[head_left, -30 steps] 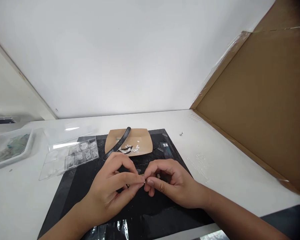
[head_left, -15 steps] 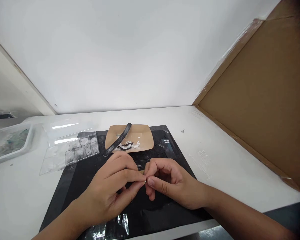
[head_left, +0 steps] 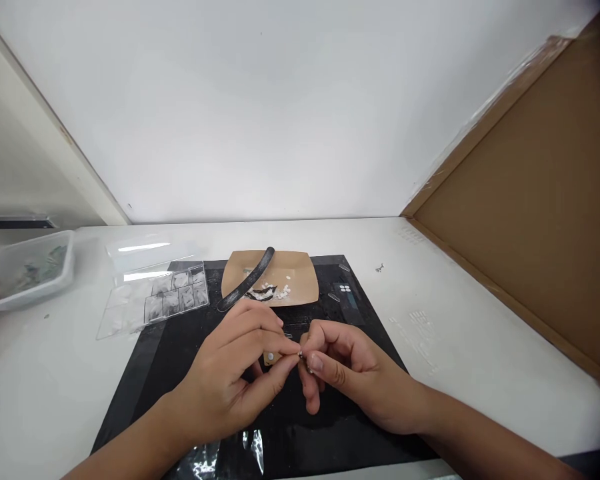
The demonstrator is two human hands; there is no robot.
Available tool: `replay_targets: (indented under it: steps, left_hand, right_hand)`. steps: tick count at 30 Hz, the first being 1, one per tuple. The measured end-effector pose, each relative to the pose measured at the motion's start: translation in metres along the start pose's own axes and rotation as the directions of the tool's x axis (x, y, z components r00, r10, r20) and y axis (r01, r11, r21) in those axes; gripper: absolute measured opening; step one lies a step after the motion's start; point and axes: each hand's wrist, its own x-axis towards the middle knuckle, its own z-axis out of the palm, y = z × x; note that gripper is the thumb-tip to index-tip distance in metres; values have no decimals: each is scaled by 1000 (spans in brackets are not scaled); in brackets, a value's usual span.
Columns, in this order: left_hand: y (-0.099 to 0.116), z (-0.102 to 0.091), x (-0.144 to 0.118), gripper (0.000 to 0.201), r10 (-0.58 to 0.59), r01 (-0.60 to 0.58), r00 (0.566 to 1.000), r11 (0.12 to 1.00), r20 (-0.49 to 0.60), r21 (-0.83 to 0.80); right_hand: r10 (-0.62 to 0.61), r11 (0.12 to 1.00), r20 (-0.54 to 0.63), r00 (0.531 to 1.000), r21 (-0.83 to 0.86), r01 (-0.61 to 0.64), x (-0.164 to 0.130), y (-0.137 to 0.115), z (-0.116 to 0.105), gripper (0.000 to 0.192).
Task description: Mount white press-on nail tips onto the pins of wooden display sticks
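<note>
Pinching a tiny piece [head_left: 301, 355] — left hand [head_left: 233, 377] and right hand [head_left: 353, 373] fingertip to fingertip.

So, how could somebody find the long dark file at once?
Start at the black mat on the white table. At its far edge sits a brown paper tray holding pale chips. The long dark file lies slanted across the tray's left rim, the only slim, curved black strip there.

The white worktop [head_left: 460, 347] to the right of the black mat [head_left: 145, 373] is open up to the cardboard wall [head_left: 530, 220]. Ahead of the hands, the brown tray [head_left: 300, 283] with the black file [head_left: 247, 288] blocks the way. To the left lie the clear compartment box [head_left: 153, 303] and a plastic container [head_left: 27, 270].
</note>
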Motion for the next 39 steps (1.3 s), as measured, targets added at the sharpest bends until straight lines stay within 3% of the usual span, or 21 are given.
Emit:
replay_targets:
  steps: [9,15,18,25,34,39]
  left_hand:
    - [0,1,-3,20,-31,31,999,999,40,-7]
    - [-2,3,0,33,123,-124,992,991,19,49]
    - [-1,3,0,30,147,-148,989,988,27,53]
    - [1,-1,2,17,123,-130,984,990,126,48]
    - [5,-9,8,16,151,-154,956,988,251,-6]
    - [1,-13,9,13,159,-162,943,987,292,-17]
  right_hand:
    - [-4,1000,-8,1000,-11,4,-1,2,-3,24]
    - [-41,994,-51,998,-105,36,0,-1,2,24]
    - [-45,989,-43,998,-146,38,-1,0,4,25]
    - [-30,990,-8,1000,-135,29,-5,0,6,29]
    - [-26,965,73,997,-258,44,-6,3,4,27]
    - [1,957,60,998,-288,17,-6,2,2,26]
